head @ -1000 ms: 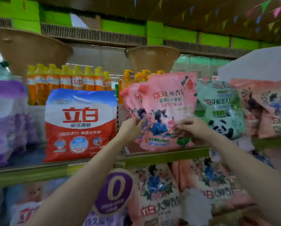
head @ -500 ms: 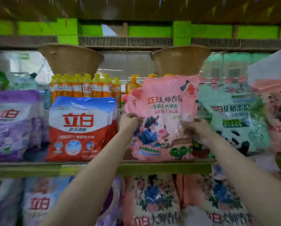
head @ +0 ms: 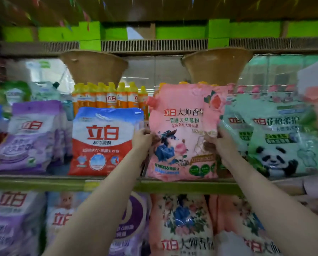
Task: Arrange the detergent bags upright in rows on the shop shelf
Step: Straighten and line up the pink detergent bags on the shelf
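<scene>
A pink detergent bag point(head: 184, 115) with a flower print stands upright on the green-edged shop shelf point(head: 62, 182), its bottom at the shelf's front edge. My left hand point(head: 142, 138) grips the bag's left edge at mid height. My right hand point(head: 220, 140) grips its right edge, fingers curled over the front. A red, white and blue detergent bag point(head: 102, 143) stands upright just left of it. Mint-green panda bags point(head: 276, 137) stand to its right, leaning slightly.
Purple bags point(head: 30, 137) fill the shelf's left end. Orange bottles point(head: 110, 97) stand in a row behind the bags. Two woven baskets point(head: 93, 68) hang under the upper shelf. The lower shelf holds purple and floral pink bags point(head: 180, 224).
The pink bag went from tilted and raised to upright, its bottom now down on the shelf. Both hands kept hold of its edges. The camera view shifted left and closer.
</scene>
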The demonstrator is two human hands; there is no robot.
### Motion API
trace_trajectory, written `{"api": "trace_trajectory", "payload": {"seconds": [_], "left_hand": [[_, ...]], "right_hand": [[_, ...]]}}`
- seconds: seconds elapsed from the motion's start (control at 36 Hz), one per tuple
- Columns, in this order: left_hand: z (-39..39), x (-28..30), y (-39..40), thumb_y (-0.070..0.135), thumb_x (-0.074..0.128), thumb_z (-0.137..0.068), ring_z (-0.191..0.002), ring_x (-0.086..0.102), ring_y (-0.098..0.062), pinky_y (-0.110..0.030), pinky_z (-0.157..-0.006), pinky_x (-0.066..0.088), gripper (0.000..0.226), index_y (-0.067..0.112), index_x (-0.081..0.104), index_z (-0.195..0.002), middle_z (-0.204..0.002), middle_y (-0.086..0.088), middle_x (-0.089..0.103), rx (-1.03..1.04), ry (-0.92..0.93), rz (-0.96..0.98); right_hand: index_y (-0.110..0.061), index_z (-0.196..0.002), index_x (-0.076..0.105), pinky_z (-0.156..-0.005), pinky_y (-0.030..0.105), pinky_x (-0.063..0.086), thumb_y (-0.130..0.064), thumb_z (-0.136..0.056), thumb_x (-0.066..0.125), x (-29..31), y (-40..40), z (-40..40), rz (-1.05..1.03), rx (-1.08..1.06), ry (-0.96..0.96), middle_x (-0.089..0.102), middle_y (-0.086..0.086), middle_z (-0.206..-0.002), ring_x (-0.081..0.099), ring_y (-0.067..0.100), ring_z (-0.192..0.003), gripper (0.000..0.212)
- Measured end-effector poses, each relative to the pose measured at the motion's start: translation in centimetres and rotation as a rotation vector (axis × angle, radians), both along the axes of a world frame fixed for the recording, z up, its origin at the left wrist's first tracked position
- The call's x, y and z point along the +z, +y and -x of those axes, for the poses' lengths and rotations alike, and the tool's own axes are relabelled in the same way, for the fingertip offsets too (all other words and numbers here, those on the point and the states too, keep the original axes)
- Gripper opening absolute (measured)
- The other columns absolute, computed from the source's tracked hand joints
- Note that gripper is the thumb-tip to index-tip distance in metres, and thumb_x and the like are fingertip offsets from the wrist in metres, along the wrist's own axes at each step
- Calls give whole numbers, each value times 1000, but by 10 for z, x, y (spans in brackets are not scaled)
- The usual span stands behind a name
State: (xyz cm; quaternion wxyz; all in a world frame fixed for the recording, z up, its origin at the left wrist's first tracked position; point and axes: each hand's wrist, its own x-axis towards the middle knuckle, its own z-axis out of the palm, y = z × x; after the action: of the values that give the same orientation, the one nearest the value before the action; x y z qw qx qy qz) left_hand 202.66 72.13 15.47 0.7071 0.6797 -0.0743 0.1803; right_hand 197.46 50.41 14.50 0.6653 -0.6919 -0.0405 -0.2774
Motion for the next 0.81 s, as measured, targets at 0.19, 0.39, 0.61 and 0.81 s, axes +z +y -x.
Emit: {"api": "trace_trajectory", "payload": {"seconds": [0.19,0.39,0.61,0.81], "left_hand": [[17,7,-15,8,57,-79,-94,51,-25,-37,-82,48,28,0,51,-105,-106,-9,51,313,-95,-263],[55,-3,-49,12,60,-85,-75,52,-19,-30,-66,41,14,13,49,-94,-79,1,54,150,-324,-485],[78,-6,-121,7,58,-87,-79,56,-14,-21,-68,44,13,7,59,-99,-84,0,58,-52,-431,-577],[70,-7,-194,14,60,-85,-82,58,-17,-27,-69,47,10,11,66,-93,-85,0,62,-136,-276,-671]], "right_hand": [[-25,-93,60,-95,49,49,0,-88,57,3,-1,22,174,54,93,66,1,-99,63,29,-102,25],[-8,-117,57,-91,45,51,-34,-64,78,-24,-35,38,304,-66,278,64,10,-115,60,27,-105,62],[-6,-129,48,-86,35,48,-14,-90,61,-28,-96,76,412,-234,405,56,13,-124,56,26,-105,42],[-6,-127,48,-81,38,46,-12,-88,62,-17,-177,94,366,-315,371,55,7,-97,57,25,-97,42]]}}
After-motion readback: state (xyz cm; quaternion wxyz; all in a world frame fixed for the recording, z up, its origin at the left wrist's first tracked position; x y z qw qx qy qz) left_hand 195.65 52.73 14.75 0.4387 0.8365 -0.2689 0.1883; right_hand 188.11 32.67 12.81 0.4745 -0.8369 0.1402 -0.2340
